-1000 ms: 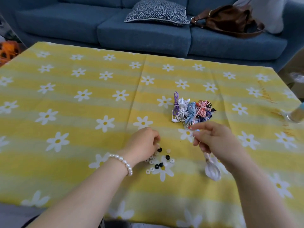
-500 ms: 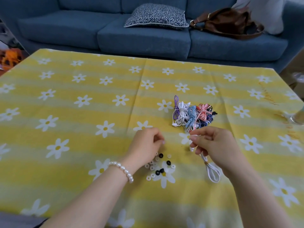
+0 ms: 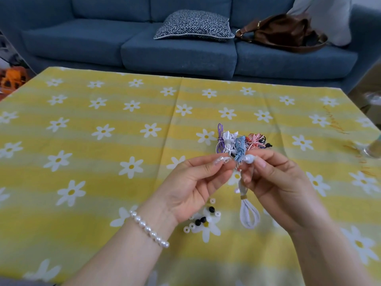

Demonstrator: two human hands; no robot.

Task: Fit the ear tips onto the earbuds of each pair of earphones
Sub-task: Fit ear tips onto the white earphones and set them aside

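My right hand (image 3: 276,182) pinches a white earbud (image 3: 249,158) between thumb and forefinger; its bundled white cable (image 3: 248,213) hangs below the hand. My left hand (image 3: 191,184) is raised beside it and pinches a small clear ear tip (image 3: 226,160) at its fingertips, a short gap from the earbud. Both hands hover above the yellow daisy tablecloth (image 3: 103,162). Several loose white and black ear tips (image 3: 203,220) lie on the cloth under my left wrist. A pile of bundled earphones (image 3: 241,142) in purple, white, blue, pink and black lies just beyond my fingers.
A blue sofa (image 3: 175,50) with a patterned cushion (image 3: 193,25) and a brown bag (image 3: 286,32) stands behind the table. A clear glass object (image 3: 371,150) sits at the table's right edge. Orange items (image 3: 11,78) lie on the floor at left.
My left hand has lifted from the loose ear tips with one pinched in it. My right hand has raised the white earphone, and the two hands have come together above the cloth.
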